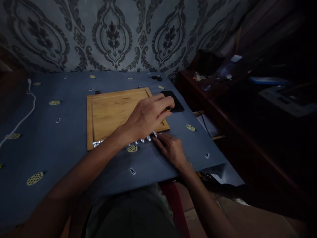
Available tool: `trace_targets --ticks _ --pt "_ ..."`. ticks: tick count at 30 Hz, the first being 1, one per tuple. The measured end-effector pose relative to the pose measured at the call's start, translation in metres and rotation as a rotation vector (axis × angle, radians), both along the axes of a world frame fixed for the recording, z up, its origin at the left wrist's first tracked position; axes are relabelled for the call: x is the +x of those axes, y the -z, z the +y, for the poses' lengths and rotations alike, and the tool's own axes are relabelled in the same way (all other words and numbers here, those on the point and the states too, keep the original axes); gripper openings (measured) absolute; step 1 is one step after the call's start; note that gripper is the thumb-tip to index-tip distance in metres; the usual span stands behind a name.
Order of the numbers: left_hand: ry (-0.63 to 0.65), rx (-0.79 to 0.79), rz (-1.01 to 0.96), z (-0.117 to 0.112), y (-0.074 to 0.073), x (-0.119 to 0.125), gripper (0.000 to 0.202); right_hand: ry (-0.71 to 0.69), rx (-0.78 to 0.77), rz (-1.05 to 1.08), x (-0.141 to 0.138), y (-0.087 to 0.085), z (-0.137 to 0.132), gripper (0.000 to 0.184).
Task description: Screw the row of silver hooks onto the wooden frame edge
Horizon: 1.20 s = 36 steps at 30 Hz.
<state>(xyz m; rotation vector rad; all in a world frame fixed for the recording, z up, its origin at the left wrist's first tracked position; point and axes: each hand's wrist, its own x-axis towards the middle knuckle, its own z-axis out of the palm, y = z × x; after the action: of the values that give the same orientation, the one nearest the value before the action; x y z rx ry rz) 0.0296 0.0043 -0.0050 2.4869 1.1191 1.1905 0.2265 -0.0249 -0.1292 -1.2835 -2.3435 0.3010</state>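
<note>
My left hand (151, 112) reaches over the right part of a wooden board (111, 110) with a grooved border. Its fingers are curled closed round a small black-and-yellow thing (168, 109), mostly hidden by them. My right hand (170, 147) rests at the board's near right corner, thumb and fingers drawn together at a small shiny metal strip (155, 134). More metal strips (142, 140) lie in a row along the near edge, partly behind my left forearm. At the near left corner of the board is a shiny metal piece (96, 144).
A blue patterned cloth (74, 178) covers the table. Beyond my left hand lies a flat black object (177, 102); keys (157, 78) are farther back. A white cable (32, 99) runs along the left. To the right stands a dark red-edged surface (210, 99) with a clear bottle (226, 69).
</note>
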Motion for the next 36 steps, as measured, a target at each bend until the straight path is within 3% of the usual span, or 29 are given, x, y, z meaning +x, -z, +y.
trace_targets --ticks 17,36 --pt "0.047 -0.042 -0.018 0.0023 -0.0026 -0.0042 0.008 -0.003 0.076 -0.063 0.0000 0.0023 -0.0010 0.048" --pt "0.056 -0.033 0.025 -0.0014 -0.0060 -0.0060 0.008 0.014 0.032 -0.034 -0.0008 0.0012 -0.0014 0.038"
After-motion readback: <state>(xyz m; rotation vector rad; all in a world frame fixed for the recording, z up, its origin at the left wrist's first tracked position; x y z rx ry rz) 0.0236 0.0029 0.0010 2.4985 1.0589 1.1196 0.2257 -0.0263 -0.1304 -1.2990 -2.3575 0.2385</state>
